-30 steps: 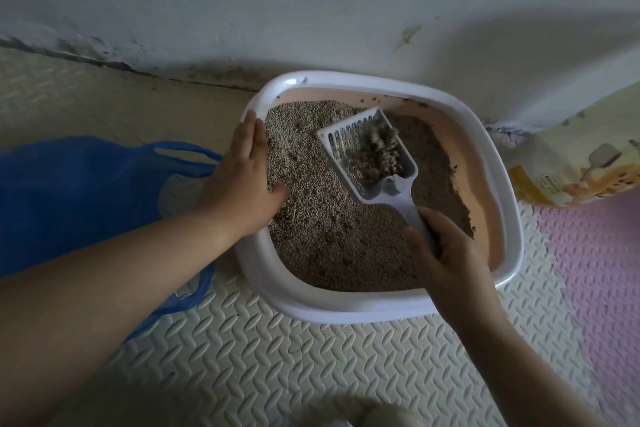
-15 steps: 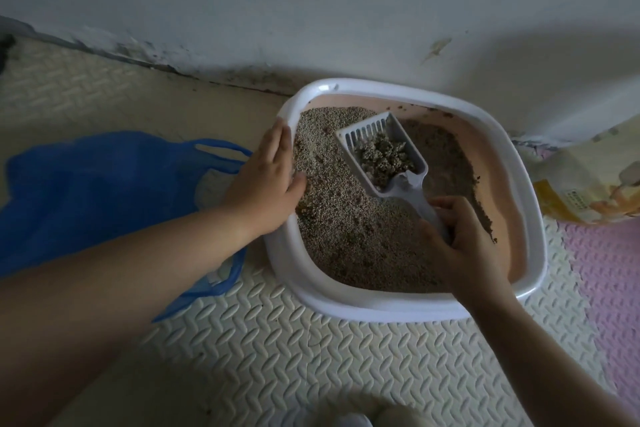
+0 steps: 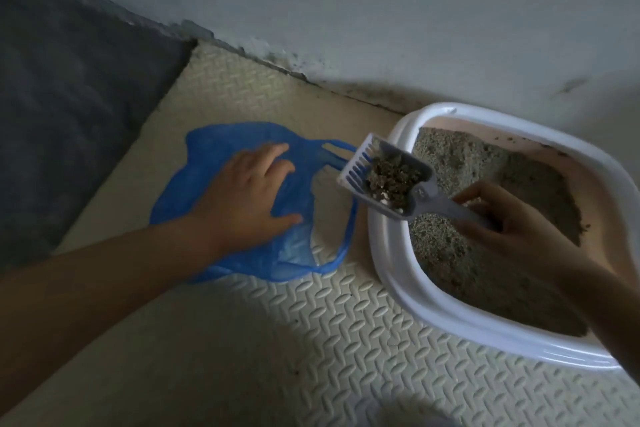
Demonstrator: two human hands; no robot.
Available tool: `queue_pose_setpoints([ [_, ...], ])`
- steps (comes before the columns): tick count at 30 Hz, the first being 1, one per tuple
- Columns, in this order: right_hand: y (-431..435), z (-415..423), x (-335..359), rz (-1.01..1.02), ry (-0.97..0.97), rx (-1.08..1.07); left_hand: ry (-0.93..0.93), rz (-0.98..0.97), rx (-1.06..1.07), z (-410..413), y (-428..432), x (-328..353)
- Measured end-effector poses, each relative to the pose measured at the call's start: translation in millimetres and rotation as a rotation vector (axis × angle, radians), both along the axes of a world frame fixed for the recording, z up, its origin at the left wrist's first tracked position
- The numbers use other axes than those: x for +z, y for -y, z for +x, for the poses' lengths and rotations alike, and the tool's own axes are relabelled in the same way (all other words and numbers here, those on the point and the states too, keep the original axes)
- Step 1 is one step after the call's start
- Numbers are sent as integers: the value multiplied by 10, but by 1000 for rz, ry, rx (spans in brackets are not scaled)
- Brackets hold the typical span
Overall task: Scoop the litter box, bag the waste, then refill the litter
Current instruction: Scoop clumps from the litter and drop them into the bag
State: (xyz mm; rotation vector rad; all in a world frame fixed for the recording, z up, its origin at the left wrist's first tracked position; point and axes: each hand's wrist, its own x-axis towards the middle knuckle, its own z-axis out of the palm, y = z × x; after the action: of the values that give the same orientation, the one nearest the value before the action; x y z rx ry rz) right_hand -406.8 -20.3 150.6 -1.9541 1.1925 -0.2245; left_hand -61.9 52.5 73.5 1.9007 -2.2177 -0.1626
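Over the rim of the litter box (image 3: 393, 253), a loaded scoop (image 3: 358, 166) is held just beside the blue bag (image 3: 207, 152).
Head view: scooping is judged to be under way, with clumped waste (image 3: 394, 180) carried in the scoop, nothing seen bagged, and the refill not begun (the bag lies flat on the floor mat (image 3: 311, 340)). The scoop's handle is gripped by the right hand (image 3: 512, 229), fingers curled round it. The bag is pressed down by the left hand (image 3: 249, 191), fingers spread wide.
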Motion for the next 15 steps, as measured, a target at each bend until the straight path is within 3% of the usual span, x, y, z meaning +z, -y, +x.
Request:
queue_pose_setpoints([
  [9, -52, 245, -109, 11, -60, 110, 199, 42, -240, -45, 75, -25],
  [15, -80, 285, -144, 4, -44, 122, 499, -21, -587, 55, 232, -136],
])
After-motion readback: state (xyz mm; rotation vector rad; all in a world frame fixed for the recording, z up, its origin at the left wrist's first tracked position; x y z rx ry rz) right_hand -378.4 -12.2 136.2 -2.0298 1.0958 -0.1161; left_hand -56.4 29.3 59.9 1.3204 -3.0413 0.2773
